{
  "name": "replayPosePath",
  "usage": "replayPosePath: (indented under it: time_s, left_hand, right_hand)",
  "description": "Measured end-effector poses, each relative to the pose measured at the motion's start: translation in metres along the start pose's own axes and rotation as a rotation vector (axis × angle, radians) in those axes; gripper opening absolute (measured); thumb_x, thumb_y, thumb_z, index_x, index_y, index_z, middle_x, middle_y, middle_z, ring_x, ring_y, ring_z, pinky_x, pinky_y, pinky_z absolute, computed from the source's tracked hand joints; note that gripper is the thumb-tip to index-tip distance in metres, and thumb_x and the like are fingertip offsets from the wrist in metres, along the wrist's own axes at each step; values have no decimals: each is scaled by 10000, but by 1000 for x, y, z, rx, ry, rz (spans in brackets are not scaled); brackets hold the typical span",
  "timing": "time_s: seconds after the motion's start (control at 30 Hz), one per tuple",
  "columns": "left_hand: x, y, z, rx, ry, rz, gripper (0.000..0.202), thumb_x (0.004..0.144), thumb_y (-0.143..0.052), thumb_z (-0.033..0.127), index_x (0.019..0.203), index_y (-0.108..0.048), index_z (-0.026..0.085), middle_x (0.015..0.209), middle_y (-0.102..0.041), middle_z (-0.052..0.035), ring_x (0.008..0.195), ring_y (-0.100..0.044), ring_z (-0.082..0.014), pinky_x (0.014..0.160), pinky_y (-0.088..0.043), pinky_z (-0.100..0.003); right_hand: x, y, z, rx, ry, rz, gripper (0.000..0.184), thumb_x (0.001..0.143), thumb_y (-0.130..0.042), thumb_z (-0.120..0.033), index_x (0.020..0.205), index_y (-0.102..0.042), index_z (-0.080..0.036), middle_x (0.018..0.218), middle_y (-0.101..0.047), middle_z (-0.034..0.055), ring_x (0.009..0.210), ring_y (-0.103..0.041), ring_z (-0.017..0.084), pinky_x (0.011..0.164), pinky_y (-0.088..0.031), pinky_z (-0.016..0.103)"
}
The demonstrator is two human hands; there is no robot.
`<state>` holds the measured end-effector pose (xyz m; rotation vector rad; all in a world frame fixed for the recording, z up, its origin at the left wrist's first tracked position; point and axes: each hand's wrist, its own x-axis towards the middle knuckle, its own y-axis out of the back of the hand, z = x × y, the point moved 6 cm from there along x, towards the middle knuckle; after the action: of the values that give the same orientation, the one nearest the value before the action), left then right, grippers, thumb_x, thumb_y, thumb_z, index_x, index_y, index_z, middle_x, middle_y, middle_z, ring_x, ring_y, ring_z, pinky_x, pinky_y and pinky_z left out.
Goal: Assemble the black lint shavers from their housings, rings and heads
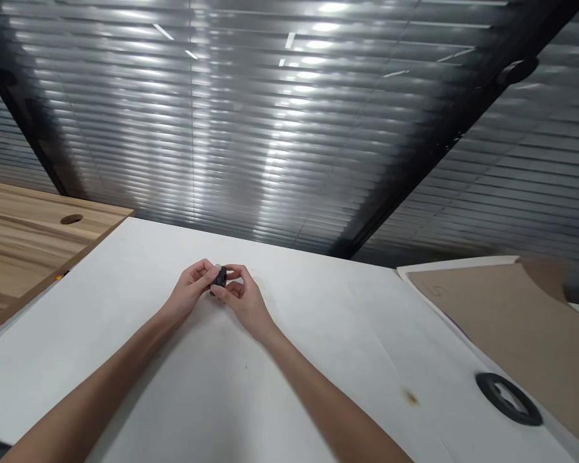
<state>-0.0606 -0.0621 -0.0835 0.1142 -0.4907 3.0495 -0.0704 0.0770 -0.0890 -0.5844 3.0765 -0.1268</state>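
A small black object (220,277) is held up between both hands over the white tabletop (183,399); it is too small for me to tell its kind. My left hand (195,287) pinches it from the left, thumb and fingers closed on its edge. From the right, my right hand (244,296) grips the same piece, with the thumb below and the index finger curved over the top. The fingers cover part of the piece.
To the left is a wood-grain surface (38,238) with an oval hole (71,219). A black ring-shaped object (509,399) lies at the right, beside a brown sheet (506,315). Glass with blinds (231,128) stands behind the table. A brownish stain (410,397) marks the tabletop.
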Motion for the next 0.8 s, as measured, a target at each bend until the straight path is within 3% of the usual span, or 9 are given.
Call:
replayPosePath:
  time_s: [0.1,0.37,0.63,0.8]
  left_hand:
    - [-2,-1,3,18,-27,-6,478,847,-837,573,735,-581,185,702,-573,20,670,-525,-125,641,-428,-231]
    - [-4,-5,13,90,-40,46,587,744,-880,670,696,-571,173,652,-535,30,621,-473,-103,596,-395,-213]
    - [-3,1,6,48,-35,76,559,768,-874,645,715,-588,168,692,-545,20,668,-489,-111,643,-405,-219]
    - [-1,1,4,12,-16,79,576,719,-897,667,706,-597,175,668,-538,21,636,-470,-115,602,-391,-229]
  right_hand:
    - [0,-2,-2,2,0,15,584,703,-935,-513,1141,-626,-280,1090,-647,1,800,-702,167,756,-563,355]
    - [-2,-7,-11,26,-3,-1,543,690,-936,-527,1060,-638,-264,960,-649,-9,793,-718,189,739,-552,363]
    - [-2,-4,-12,42,7,-13,622,655,-953,-447,1187,-662,-310,1226,-656,20,840,-629,147,832,-556,357]
    - [-1,-3,-11,28,4,-33,617,684,-942,-449,1213,-654,-311,1280,-653,30,885,-671,159,847,-549,357]
